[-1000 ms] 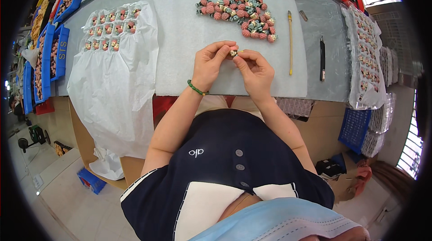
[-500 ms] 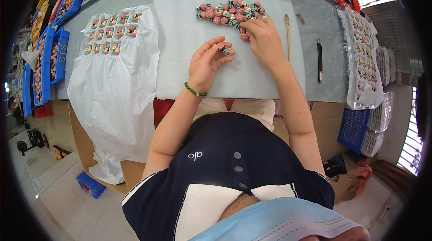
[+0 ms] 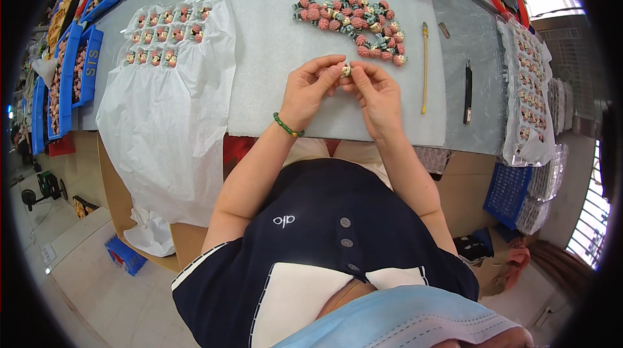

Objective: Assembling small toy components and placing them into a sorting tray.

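A small painted figurine (image 3: 346, 71) with a cream face and pink top is held between my two hands, near the front of the white foam sheet (image 3: 259, 43). My left hand (image 3: 311, 88) pinches it from the left, its fingers partly covering the pink part. The thumb and fingertips of my right hand (image 3: 378, 96) close on its right side. Just beyond my hands lies a loose pile of similar figurines (image 3: 350, 13), pink, cream and grey-green, with a tail of them curving down on the right.
A tray of figurines (image 3: 170, 33) on white tissue lies to the left, another filled tray (image 3: 529, 88) to the right. Beside the foam's right part are a thin wooden stick (image 3: 425, 69) and a black pen-like tool (image 3: 468, 91). Blue bins (image 3: 84, 69) stand far left.
My right hand has come back from the pile to meet my left hand at the figurine. Several figurines at the pile's right, previously behind that hand, now show.
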Demonstrator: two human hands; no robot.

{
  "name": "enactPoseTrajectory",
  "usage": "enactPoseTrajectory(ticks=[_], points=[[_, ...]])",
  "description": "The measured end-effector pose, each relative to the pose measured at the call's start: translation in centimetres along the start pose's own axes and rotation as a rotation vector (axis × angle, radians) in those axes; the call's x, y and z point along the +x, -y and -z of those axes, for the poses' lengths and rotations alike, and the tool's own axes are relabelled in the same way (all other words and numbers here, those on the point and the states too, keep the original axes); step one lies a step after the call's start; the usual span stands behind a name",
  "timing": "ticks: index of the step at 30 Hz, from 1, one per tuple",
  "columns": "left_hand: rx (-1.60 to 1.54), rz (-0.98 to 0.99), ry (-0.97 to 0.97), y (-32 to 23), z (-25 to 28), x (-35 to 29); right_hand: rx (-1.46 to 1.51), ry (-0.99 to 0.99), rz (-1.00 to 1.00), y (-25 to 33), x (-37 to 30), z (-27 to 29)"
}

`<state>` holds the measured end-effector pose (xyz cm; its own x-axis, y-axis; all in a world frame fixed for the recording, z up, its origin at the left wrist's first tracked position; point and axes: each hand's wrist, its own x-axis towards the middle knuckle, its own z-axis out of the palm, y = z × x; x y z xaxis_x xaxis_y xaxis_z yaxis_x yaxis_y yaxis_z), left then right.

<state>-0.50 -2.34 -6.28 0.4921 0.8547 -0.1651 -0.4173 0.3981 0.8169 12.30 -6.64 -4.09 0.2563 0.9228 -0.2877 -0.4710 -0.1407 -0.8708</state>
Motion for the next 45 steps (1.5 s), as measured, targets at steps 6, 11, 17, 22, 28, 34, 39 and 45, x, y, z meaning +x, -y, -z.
enactPoseTrajectory(ticks=[6, 11, 17, 22, 28, 34, 39, 45], points=[[0.053, 0.005, -0.015, 0.3, -0.3, 0.1, 0.119, 0.021, -0.036, -0.9, -1.0, 0.6], [0.105, 0.030, -0.008, 0.8, -0.6, 0.1, -0.106, -0.002, 0.162, -1.4, -1.4, 0.8], [-0.086, 0.111, 0.055, 0.6, -0.5, 0.1, -0.220, -0.036, 0.377, -2.3, -1.6, 1.0], [-0.135, 0.126, 0.047, 0.7, -0.7, 0.2, -0.301, -0.040, 0.450, -2.4, -1.7, 1.3], [-0.280, 0.161, 0.078, 0.3, -0.6, 0.2, -0.294, -0.017, 0.451, -2.6, -1.7, 1.6], [-0.275, 0.125, -0.053, -0.6, -1.9, -0.2, -0.416, -0.046, 0.499, -1.5, -1.7, 2.0], [0.124, -0.006, -0.035, -0.3, -1.1, -0.7, -0.324, 0.089, 0.353, 0.1, -1.5, 1.4], [0.284, -0.099, 0.034, -1.8, -1.0, -2.8, -0.367, 0.081, 0.315, 0.6, -1.7, -0.8]])
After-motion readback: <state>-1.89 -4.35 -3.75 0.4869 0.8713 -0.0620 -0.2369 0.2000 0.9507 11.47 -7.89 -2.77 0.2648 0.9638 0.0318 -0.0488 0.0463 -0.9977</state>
